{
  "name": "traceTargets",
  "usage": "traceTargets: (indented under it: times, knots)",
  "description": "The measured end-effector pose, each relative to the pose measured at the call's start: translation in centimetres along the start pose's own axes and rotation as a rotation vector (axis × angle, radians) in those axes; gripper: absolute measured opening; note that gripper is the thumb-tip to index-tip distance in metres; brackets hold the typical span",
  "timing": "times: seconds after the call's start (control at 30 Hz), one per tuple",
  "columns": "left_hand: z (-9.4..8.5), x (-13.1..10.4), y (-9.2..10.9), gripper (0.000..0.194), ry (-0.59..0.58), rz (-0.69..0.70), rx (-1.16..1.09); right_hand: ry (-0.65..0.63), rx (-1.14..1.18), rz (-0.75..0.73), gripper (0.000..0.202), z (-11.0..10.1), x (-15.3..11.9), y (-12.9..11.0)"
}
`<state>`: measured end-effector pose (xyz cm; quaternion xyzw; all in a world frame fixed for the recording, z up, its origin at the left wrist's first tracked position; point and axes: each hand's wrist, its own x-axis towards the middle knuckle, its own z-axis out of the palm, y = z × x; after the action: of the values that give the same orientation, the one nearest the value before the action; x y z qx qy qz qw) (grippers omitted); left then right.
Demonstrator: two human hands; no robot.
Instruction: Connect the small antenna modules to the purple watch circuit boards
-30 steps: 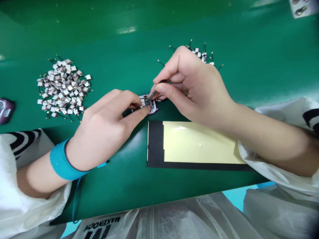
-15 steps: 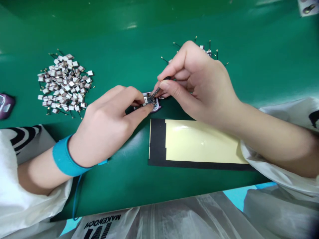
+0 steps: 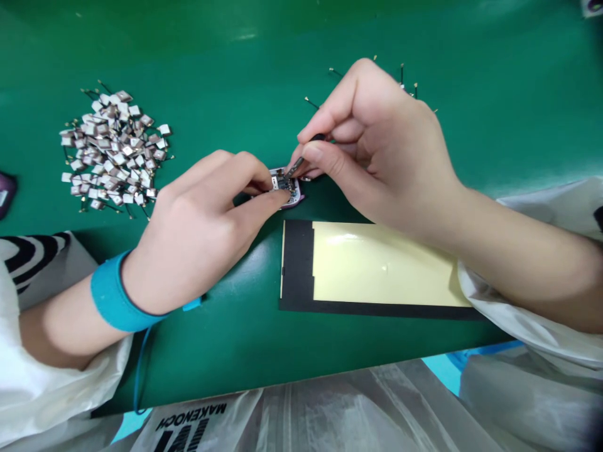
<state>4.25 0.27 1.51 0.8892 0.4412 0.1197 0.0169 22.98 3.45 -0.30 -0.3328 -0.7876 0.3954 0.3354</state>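
Across the whole view spreads a smooth, glossy green tabletop [image 3: 226, 364]. On it lies a long, rectangular pale-yellow sheet with a black border [image 3: 377, 263], partly hidden by the right forearm. The bare left hand [image 3: 202, 220] and the bare right hand [image 3: 391, 150] meet beyond the sheet's left end. Left of them sits a loose heap of small, square white and grey-brown parts with thin dark leads [image 3: 115, 150]; similar thin black leads [image 3: 402, 76] show past the right hand. A teal fabric wristband [image 3: 113, 295] circles the left wrist. Between the hands is a small, rounded-corner device with a purple-and-white casing [image 3: 279, 181], its circuitry exposed; the left thumb and fingers hold it in a narrow pinch. Smallest, a slim dark tool [image 3: 295, 167] is gripped between the right thumb and fingers, slanting down to the circuitry; its exact contact cannot be told.
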Motion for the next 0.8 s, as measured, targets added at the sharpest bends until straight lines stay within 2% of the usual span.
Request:
traceTargets:
  times: [0.23,0.47,0.63,0.8]
  knots:
    - [0.22,-0.13,-0.26,0.026,0.022,0.093,0.106,0.014,0.026,-0.011,0.006,0.07,0.01,0.01]
    - [0.20,-0.01,-0.05,0.026,0.019,0.048,0.047,0.016,-0.007,-0.018,0.006,0.02,0.06,-0.06]
    - [0.33,-0.26,-0.44,0.023,0.058,0.149,0.103,0.019,-0.010,-0.053,0.004,0.02,-0.01,0.12]
    - [0.32,-0.23,-0.48,0.023,0.042,0.145,0.099,0.016,-0.021,0.003,0.006,-0.01,-0.03,-0.10]
